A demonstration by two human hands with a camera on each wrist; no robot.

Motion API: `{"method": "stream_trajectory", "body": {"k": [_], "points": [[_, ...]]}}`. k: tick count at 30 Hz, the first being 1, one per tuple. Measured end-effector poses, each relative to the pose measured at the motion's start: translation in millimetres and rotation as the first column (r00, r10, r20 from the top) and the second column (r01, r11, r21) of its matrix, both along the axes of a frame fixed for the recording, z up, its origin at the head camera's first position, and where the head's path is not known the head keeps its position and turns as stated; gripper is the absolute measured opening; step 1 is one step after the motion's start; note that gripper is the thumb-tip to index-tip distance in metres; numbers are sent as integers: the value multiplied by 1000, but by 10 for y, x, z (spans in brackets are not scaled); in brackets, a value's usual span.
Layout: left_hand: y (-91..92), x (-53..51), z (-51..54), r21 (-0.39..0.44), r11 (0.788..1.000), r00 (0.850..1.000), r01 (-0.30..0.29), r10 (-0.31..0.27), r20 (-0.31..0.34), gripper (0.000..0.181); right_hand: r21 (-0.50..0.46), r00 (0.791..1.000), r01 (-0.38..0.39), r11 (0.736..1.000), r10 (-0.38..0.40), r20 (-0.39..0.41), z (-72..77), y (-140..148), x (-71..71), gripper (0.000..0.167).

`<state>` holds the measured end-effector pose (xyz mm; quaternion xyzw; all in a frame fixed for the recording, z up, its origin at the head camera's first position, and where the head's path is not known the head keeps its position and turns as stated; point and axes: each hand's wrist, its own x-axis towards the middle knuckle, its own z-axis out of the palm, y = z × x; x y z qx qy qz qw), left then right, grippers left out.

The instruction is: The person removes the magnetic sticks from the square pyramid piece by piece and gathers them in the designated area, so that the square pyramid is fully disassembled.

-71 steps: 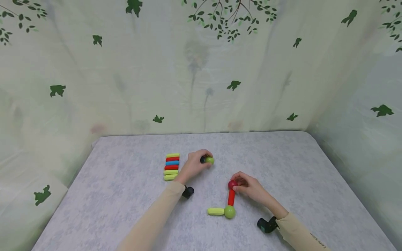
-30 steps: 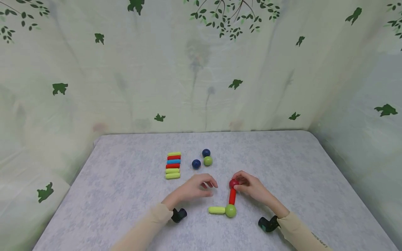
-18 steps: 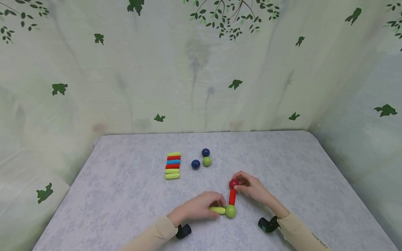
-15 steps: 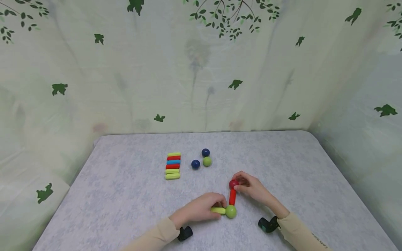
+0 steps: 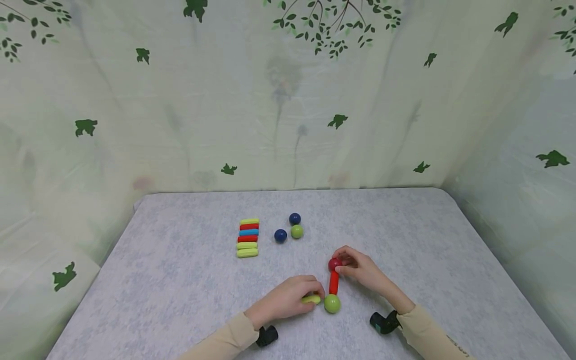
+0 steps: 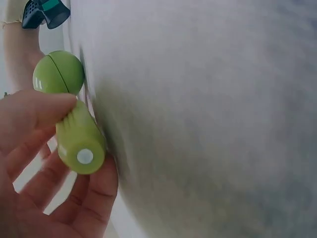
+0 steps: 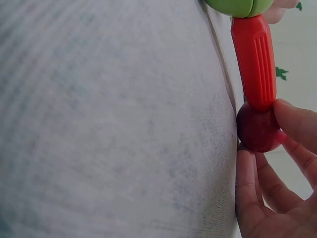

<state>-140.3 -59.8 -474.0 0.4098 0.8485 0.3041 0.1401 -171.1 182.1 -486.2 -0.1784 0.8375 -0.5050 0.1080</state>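
Note:
My left hand (image 5: 291, 296) holds a yellow-green rod (image 5: 311, 299) between thumb and fingers, low over the table. In the left wrist view the rod's near end shows a pale round disc; the thumb covers its far end. A narrow gap parts this rod from a green ball (image 5: 332, 303). A red rod (image 5: 333, 283) joins that ball to a dark red ball (image 5: 334, 265). The red ball is pinched by my right hand (image 5: 360, 270). In the right wrist view, the thumb touches where the red rod (image 7: 255, 62) meets the ball.
Farther back lie two dark blue balls (image 5: 280, 236) and another green ball (image 5: 297, 231). Left of them is a stacked row of yellow-green, red and blue rods (image 5: 248, 232). Grey cloth covers the table (image 5: 405, 225); a leaf-patterned curtain (image 5: 252, 125) stands behind.
My left hand has left the back balls, come nearer and taken hold of the yellow-green rod. The rod, earlier touching the green ball, now sits slightly apart. The right hand stays on the red ball.

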Motion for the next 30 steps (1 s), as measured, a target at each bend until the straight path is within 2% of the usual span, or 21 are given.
{"method": "stream_trajectory", "body": {"k": [1, 5, 8, 12, 20, 24, 30], "points": [[-9, 0, 2, -2, 1000, 1000, -10, 10, 9, 18, 6, 1000, 4, 1000, -4, 3, -1, -1, 0, 21], [-71, -24, 25, 54, 998, 992, -44, 37, 118, 17, 1, 1000, 11, 1000, -11, 11, -1, -4, -2, 21], [-164, -53, 63, 93, 994, 991, -49, 37, 130, 16, 1, 1000, 17, 1000, -17, 15, 7, -9, -1, 21], [-336, -100, 99, 114, 991, 993, -72, 61, 99, 16, 10, 999, 23, 1000, -23, 27, 1, -11, -1, 21], [-711, -190, 64, 139, 971, 980, -196, 189, 65, 16, 4, 1000, 6, 1000, -6, 16, -1, -4, -9, 22], [-861, -234, 63, 97, 954, 959, -284, 282, 28, 14, 1, 1000, 6, 1000, -6, 18, -5, -8, -10, 22], [-1025, -315, 57, 64, 926, 922, -372, 377, -90, 16, 21, 1000, 23, 1000, -23, 11, -14, -16, -5, 22]]}}
